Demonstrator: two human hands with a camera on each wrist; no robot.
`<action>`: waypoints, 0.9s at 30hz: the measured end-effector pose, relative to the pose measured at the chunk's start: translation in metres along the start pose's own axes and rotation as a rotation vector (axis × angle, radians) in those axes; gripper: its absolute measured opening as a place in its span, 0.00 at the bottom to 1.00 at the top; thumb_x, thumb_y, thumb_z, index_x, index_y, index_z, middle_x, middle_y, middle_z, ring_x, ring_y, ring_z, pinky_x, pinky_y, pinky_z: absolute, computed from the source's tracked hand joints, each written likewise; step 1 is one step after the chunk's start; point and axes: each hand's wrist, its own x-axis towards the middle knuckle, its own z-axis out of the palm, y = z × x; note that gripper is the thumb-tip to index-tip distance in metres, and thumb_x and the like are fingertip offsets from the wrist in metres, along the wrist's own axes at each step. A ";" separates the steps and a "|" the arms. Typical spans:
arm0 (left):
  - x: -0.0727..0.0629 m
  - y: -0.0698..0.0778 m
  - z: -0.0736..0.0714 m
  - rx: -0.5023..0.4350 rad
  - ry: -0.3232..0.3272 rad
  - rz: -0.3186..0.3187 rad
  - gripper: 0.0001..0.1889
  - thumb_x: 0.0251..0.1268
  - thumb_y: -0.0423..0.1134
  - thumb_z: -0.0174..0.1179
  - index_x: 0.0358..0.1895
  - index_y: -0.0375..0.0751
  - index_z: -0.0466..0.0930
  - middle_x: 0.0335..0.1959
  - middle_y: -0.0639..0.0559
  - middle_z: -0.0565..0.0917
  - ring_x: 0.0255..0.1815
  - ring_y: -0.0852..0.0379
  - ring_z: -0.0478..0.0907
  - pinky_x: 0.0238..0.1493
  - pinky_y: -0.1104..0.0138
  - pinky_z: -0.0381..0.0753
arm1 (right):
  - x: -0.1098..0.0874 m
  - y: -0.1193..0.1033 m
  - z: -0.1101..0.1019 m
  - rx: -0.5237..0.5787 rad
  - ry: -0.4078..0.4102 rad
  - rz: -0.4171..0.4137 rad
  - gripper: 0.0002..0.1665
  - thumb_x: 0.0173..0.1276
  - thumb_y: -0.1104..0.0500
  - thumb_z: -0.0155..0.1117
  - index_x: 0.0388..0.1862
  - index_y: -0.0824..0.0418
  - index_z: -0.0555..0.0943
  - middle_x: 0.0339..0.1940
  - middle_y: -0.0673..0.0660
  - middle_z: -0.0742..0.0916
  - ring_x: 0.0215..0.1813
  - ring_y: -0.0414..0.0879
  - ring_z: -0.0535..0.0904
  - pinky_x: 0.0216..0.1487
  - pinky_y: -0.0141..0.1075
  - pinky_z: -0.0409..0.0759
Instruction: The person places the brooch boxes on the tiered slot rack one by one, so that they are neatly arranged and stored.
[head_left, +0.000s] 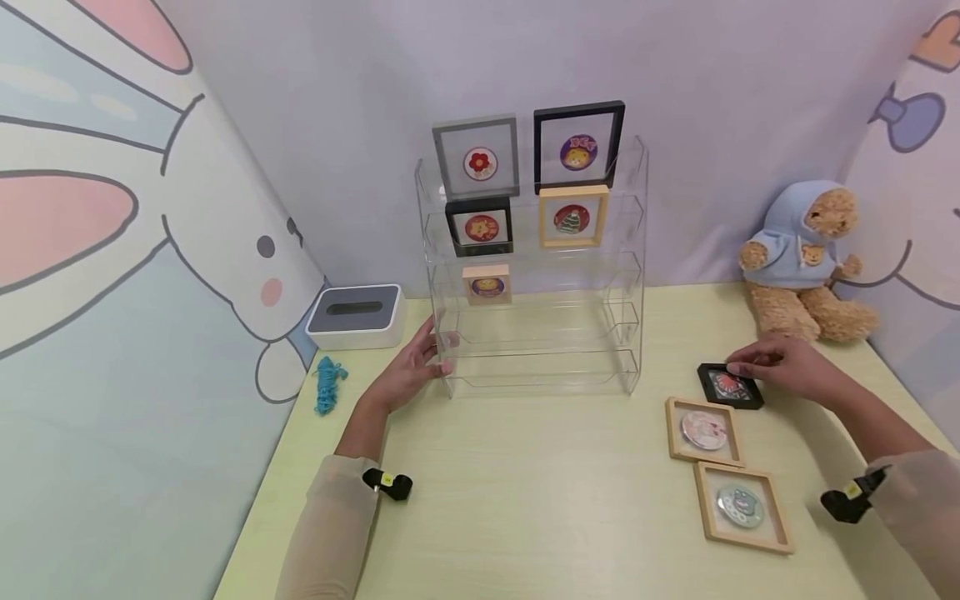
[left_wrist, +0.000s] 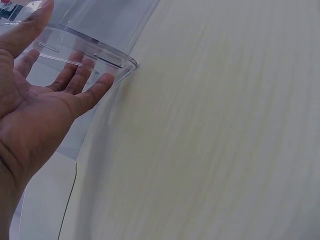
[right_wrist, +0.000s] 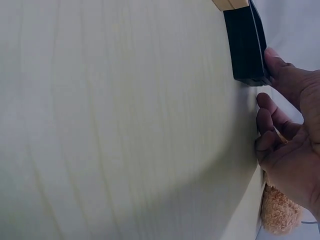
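Note:
A clear acrylic display rack [head_left: 540, 367] stands on the table, with several small framed badges on its upper tiers. My left hand [head_left: 408, 371] rests against the rack's lower left side, fingers spread and nearly straight in the left wrist view. On the right, my right hand [head_left: 787, 367] pinches the far edge of a small black picture frame [head_left: 707, 385] with a red badge inside. In the right wrist view a digit touches this frame's face, while the other fingers curl beside it. Close below lie two wooden frames, one with a pink badge [head_left: 705, 429], one with a green badge [head_left: 741, 506].
A teddy bear [head_left: 802, 258] in a blue hoodie sits at the back right, behind my right hand. Left of the rack are a grey-topped tissue box [head_left: 356, 317] and a blue bundle of cord [head_left: 327, 386]. Walls with cartoon drawings border the table.

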 end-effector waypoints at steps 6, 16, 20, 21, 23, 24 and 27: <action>-0.001 0.002 0.000 0.002 0.000 0.003 0.57 0.77 0.33 0.69 0.93 0.70 0.37 0.89 0.38 0.61 0.93 0.39 0.53 0.87 0.38 0.59 | 0.000 0.004 0.002 0.008 0.010 -0.016 0.11 0.79 0.57 0.74 0.52 0.62 0.93 0.38 0.52 0.82 0.36 0.35 0.70 0.33 0.35 0.69; -0.001 -0.001 -0.001 0.022 0.002 0.002 0.56 0.78 0.32 0.68 0.93 0.71 0.38 0.88 0.39 0.61 0.93 0.39 0.53 0.86 0.37 0.60 | -0.002 0.004 0.001 -0.016 0.033 -0.037 0.09 0.79 0.60 0.72 0.52 0.63 0.92 0.41 0.52 0.87 0.38 0.27 0.74 0.36 0.31 0.75; -0.001 -0.001 -0.001 0.038 0.010 -0.007 0.56 0.78 0.32 0.68 0.93 0.71 0.39 0.88 0.39 0.62 0.93 0.39 0.53 0.87 0.37 0.59 | -0.002 0.002 -0.004 0.000 0.026 -0.021 0.12 0.81 0.58 0.71 0.53 0.64 0.91 0.44 0.54 0.91 0.41 0.21 0.78 0.38 0.29 0.81; -0.001 -0.001 -0.001 0.035 0.011 -0.010 0.56 0.78 0.32 0.67 0.93 0.71 0.39 0.89 0.39 0.61 0.93 0.39 0.52 0.87 0.37 0.58 | -0.001 0.002 -0.005 0.004 0.019 -0.020 0.13 0.81 0.57 0.70 0.54 0.65 0.91 0.44 0.54 0.92 0.41 0.21 0.78 0.38 0.30 0.81; -0.001 0.000 0.000 0.025 0.011 -0.011 0.56 0.78 0.31 0.67 0.93 0.71 0.39 0.89 0.39 0.61 0.93 0.38 0.52 0.87 0.37 0.58 | -0.001 0.002 -0.007 0.009 0.015 -0.013 0.14 0.83 0.56 0.69 0.56 0.66 0.90 0.45 0.55 0.92 0.41 0.21 0.78 0.37 0.31 0.82; -0.001 0.000 0.000 0.022 0.011 -0.012 0.56 0.78 0.31 0.67 0.93 0.71 0.39 0.88 0.39 0.61 0.93 0.38 0.52 0.87 0.37 0.58 | 0.000 0.001 -0.007 0.016 0.015 -0.007 0.15 0.83 0.56 0.69 0.56 0.66 0.90 0.45 0.56 0.93 0.40 0.22 0.79 0.36 0.32 0.82; -0.001 0.001 0.000 0.025 0.010 -0.011 0.56 0.79 0.30 0.66 0.93 0.71 0.38 0.88 0.39 0.62 0.93 0.38 0.53 0.87 0.37 0.58 | 0.000 0.001 -0.007 0.031 0.007 0.011 0.17 0.85 0.55 0.67 0.59 0.66 0.89 0.45 0.54 0.92 0.38 0.26 0.80 0.34 0.34 0.82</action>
